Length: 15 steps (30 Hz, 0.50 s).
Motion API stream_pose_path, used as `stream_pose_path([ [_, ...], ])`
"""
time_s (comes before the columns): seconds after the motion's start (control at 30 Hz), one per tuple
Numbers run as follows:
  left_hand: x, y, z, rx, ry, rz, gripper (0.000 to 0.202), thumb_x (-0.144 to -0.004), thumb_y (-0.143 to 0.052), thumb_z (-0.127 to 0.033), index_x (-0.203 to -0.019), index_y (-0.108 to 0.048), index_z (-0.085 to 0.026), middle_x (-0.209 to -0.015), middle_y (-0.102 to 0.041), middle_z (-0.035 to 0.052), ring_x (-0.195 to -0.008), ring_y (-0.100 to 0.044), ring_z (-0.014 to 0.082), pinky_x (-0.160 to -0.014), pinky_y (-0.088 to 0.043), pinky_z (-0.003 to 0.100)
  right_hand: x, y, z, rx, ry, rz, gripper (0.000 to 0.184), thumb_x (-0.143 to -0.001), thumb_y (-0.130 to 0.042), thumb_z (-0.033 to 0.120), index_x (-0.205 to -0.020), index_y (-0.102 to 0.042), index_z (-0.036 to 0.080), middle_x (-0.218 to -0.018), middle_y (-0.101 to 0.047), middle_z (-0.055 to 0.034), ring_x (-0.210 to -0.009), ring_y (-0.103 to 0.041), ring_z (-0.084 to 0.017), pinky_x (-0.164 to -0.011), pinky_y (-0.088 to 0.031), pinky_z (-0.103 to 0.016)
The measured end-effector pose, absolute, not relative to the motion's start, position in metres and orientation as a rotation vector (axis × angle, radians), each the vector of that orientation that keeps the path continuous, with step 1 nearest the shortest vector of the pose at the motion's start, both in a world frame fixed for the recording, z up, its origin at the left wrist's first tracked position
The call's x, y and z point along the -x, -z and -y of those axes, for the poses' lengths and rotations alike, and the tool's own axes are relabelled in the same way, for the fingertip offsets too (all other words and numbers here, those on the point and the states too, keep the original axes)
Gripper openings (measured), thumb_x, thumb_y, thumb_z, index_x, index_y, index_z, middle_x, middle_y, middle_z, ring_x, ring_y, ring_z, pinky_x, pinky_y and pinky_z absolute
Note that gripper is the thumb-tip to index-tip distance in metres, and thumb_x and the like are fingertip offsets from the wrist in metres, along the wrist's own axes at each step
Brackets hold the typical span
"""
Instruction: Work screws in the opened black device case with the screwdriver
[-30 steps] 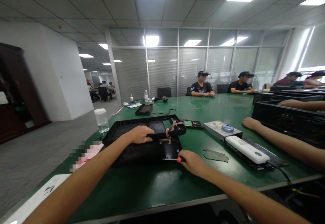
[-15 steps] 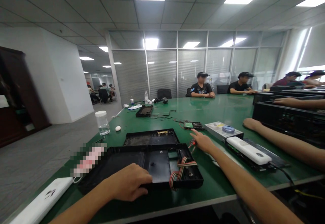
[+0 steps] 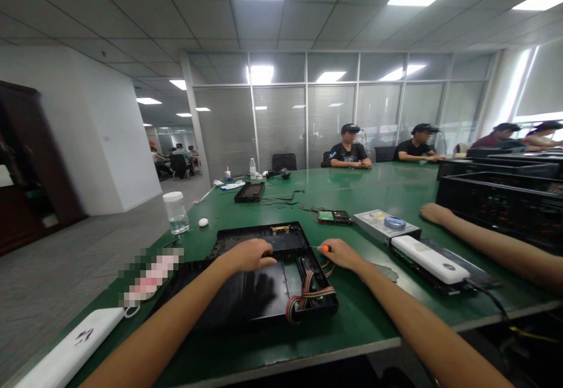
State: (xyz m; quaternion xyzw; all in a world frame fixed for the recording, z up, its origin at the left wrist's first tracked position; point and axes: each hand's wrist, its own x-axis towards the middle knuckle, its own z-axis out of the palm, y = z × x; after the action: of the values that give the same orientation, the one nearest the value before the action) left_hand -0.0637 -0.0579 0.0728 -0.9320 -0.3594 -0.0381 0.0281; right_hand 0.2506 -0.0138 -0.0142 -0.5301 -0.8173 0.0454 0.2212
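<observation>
A black plastic casing (image 3: 206,291), shaped like a shallow tray, lies on the green table close to me. My left hand (image 3: 251,254) reaches across to its far edge, fingers curled over the rim and thumb extended; the fingertips are partly hidden. My right hand (image 3: 342,253) is closed around a screwdriver (image 3: 326,248) with an orange handle, just beyond the casing's far right corner. The thin shaft points left toward the casing. Striped ribbon cables (image 3: 303,301) loop over the casing's right end. A second black panel (image 3: 250,234) lies right behind it.
To the right are a metal optical drive (image 3: 382,227), a blue roll (image 3: 394,223) on it, and a white power bank (image 3: 430,259). A co-worker's arm (image 3: 492,238) rests beyond, beside black computer cases (image 3: 497,209). A clear jar (image 3: 176,215) and another white power bank (image 3: 77,347) stand left.
My left hand has moved from the casing's near edge to its far edge. My right hand has drawn back slightly with the screwdriver, now pointing left. The casing has shifted a little left.
</observation>
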Motion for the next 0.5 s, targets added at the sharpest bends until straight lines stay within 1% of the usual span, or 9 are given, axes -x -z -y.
stream_pose_path([
  [0.03, 0.061, -0.067, 0.043, 2.829, 0.168, 1.117, 0.031, -0.081, -0.047, -0.04, -0.097, -0.057, -0.015, -0.095, -0.06, 0.0086, -0.089, -0.054, 0.0198, -0.077, -0.04, 0.027, -0.246, 0.014, 0.016, 1.522, -0.061, 2.3, 0.027, -0.078, -0.045, 0.037, -0.074, -0.062, 0.017, -0.077, -0.062, -0.0043, -0.072, -0.055, -0.015, -0.064, -0.036, -0.022],
  [0.1, 0.059, -0.05, 0.018, 2.822, 0.122, 1.14, 0.03, -0.079, -0.051, -0.034, -0.102, -0.054, -0.015, -0.098, -0.059, 0.0087, -0.09, -0.054, 0.0199, -0.079, -0.04, 0.027, -0.244, 0.013, 0.018, 1.665, 0.068, 2.348, 0.019, -0.075, -0.049, 0.031, -0.076, -0.063, 0.018, -0.081, -0.064, -0.0057, -0.076, -0.056, -0.017, -0.065, -0.037, -0.024],
  [0.23, 0.064, -0.022, -0.001, 2.837, 0.088, 1.11, 0.021, -0.081, -0.048, -0.026, -0.098, -0.056, -0.018, -0.096, -0.06, 0.0061, -0.091, -0.054, 0.0187, -0.081, -0.04, 0.027, -0.251, 0.011, 0.021, 1.844, 0.183, 2.391, 0.023, -0.075, -0.047, 0.032, -0.081, -0.066, 0.02, -0.086, -0.065, -0.0087, -0.081, -0.059, -0.021, -0.067, -0.039, -0.028],
  [0.3, 0.068, -0.016, 0.001, 2.823, 0.153, 1.083, 0.025, -0.081, -0.047, -0.025, -0.105, -0.054, -0.02, -0.1, -0.059, 0.0055, -0.093, -0.054, 0.0181, -0.083, -0.04, 0.027, -0.256, 0.009, 0.021, 1.9, 0.183, 2.387, 0.026, -0.076, -0.045, 0.033, -0.084, -0.066, 0.021, -0.088, -0.065, -0.01, -0.083, -0.059, -0.022, -0.068, -0.04, -0.029],
  [0.4, 0.069, -0.018, 0.009, 2.793, 0.277, 0.991, 0.041, -0.079, -0.05, -0.021, -0.12, -0.043, -0.021, -0.11, -0.054, 0.0059, -0.099, -0.05, 0.0171, -0.087, -0.038, 0.028, -0.264, 0.007, 0.018, 1.985, 0.133, 2.348, 0.029, -0.076, -0.044, 0.035, -0.085, -0.067, 0.02, -0.088, -0.065, -0.0119, -0.083, -0.06, -0.023, -0.067, -0.042, -0.03],
  [0.43, 0.068, -0.02, 0.011, 2.787, 0.307, 0.931, 0.043, -0.078, -0.051, -0.02, -0.12, -0.043, -0.021, -0.113, -0.051, 0.006, -0.101, -0.048, 0.0169, -0.089, -0.037, 0.028, -0.267, 0.006, 0.016, 2.008, 0.111, 2.332, 0.029, -0.076, -0.044, 0.036, -0.085, -0.067, 0.019, -0.088, -0.065, -0.0123, -0.083, -0.06, -0.024, -0.067, -0.042, -0.031],
  [0.47, 0.067, -0.021, 0.013, 2.785, 0.323, 0.864, 0.039, -0.078, -0.052, -0.019, -0.116, -0.047, -0.022, -0.115, -0.049, 0.0059, -0.103, -0.046, 0.0168, -0.09, -0.036, 0.029, -0.271, 0.006, 0.015, 2.029, 0.093, 2.316, 0.03, -0.076, -0.045, 0.036, -0.084, -0.068, 0.019, -0.088, -0.065, -0.0127, -0.083, -0.06, -0.025, -0.067, -0.043, -0.032],
  [0.5, 0.066, -0.022, 0.013, 2.784, 0.321, 0.803, 0.031, -0.078, -0.051, -0.019, -0.109, -0.053, -0.021, -0.115, -0.048, 0.0056, -0.104, -0.045, 0.0167, -0.091, -0.035, 0.029, -0.274, 0.006, 0.013, 2.046, 0.08, 2.303, 0.03, -0.076, -0.045, 0.037, -0.083, -0.068, 0.019, -0.088, -0.065, -0.0129, -0.083, -0.06, -0.025, -0.066, -0.043, -0.032],
])
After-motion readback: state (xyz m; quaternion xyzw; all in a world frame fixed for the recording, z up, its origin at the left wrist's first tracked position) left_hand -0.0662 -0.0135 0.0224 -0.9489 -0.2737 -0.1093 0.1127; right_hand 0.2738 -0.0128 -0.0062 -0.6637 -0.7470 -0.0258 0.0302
